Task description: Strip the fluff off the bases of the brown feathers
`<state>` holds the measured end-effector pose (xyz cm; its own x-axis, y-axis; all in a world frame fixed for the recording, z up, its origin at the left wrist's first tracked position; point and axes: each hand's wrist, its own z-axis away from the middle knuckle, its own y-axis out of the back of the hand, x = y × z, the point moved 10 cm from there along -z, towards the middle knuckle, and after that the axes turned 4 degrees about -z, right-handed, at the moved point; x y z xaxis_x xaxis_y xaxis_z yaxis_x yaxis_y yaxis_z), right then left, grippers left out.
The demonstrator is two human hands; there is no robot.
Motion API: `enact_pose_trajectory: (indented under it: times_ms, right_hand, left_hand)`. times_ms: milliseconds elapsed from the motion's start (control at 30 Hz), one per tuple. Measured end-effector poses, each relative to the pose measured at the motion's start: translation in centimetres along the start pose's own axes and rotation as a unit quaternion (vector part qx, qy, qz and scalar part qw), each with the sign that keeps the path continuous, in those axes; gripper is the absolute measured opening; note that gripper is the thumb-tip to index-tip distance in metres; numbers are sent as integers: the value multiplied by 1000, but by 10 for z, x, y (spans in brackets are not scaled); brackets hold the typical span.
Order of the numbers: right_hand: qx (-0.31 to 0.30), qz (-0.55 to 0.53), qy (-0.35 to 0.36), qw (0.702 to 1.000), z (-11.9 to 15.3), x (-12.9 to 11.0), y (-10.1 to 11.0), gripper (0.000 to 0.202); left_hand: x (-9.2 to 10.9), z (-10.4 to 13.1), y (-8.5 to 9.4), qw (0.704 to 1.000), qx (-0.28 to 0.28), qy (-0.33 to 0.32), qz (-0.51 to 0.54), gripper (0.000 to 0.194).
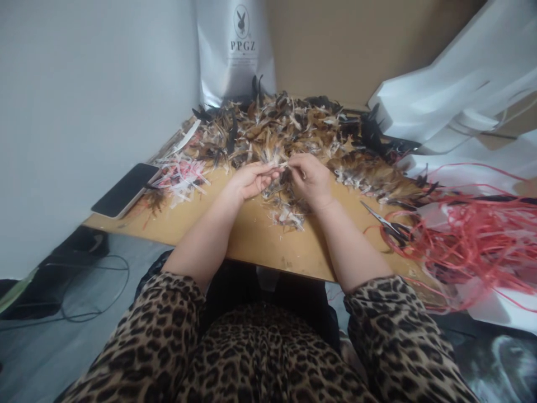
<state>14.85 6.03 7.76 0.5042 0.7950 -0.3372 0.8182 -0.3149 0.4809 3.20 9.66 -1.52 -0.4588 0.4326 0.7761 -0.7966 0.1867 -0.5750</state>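
Observation:
In the middle of the head view my two hands meet at the fingertips, just above the near side of a heap of brown and black feathers [293,120]. My left hand [257,178] is closed, thumb and forefinger pinching a small brown feather [272,153] by its pale base. From the other side my right hand [309,174] pinches at the same pale end, its other fingers curled. The fingers partly hide that end. Below the hands, a small clump of feathers with white fluff [288,217] lies on the tan tabletop [268,246].
A phone [126,190] lies at the left edge beside pink and white strips [181,176]. To the right are scissors [388,223] and a tangle of red string [482,240]. Behind the heap stands a silver bag [237,56]; white sheeting [453,78] hangs at the right.

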Motion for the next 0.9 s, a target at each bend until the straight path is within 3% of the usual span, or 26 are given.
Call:
enact_pose_trajectory:
  times_ms: [133,333,600,900]
  right_hand:
    - [-34,58,47,997,4,-2,-8,20]
    - [-58,85,49,993,4,-4,-10,23]
    - [-76,75,32,994,6,-3,-14,24]
    - [-40,105,40,993,6,-6,-12,24]
  left_hand:
    - [-2,4,-6,999,-35,23,-13,16]
    - [-5,6,-10,998,-48,34,-36,17]
    - [-8,-1,-4,998,-24,25,-61,10]
    - [-2,-1,0,996,51,-29,-74,9]
